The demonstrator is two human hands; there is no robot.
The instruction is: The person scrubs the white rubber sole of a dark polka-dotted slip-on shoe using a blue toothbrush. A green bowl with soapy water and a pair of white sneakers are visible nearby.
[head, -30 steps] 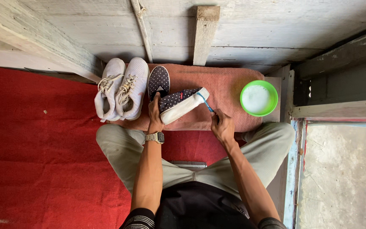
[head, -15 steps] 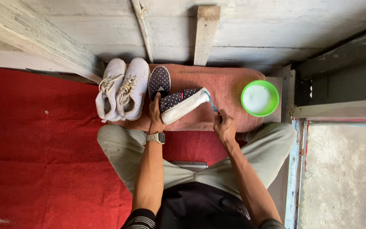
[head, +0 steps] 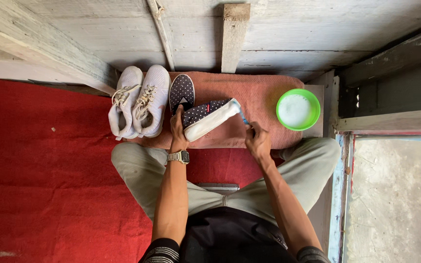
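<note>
1. A red carpet covers the left and lower-left of the frame. There is one of it, and the person sits on it with legs folded.
2. One pinkish towel lies across the upper centre, against the grey plank wall. Everything else rests on it or at its edge.
3. Two white lace-up sneakers sit side by side at the towel's left end, toes toward the lower frame, touching each other.
4. There are two dark polka-dot shoes. One polka-dot shoe lies flat just right of the white pair. The held polka-dot shoe sits in the centre, turned on its side with its white sole edge facing the lower right.
5. One green bowl with whitish foamy liquid stands at the towel's right end, apart from the shoes.
6. The left hand has its fingers clamped on the heel end of the held shoe.
7. The right hand has its fingers closed on one small blue brush. A second ago the brush lay on the toe end of the sole. Now its head has slid off to just beside the toe, so one scrubbing stroke along the sole edge looks complete.
</note>
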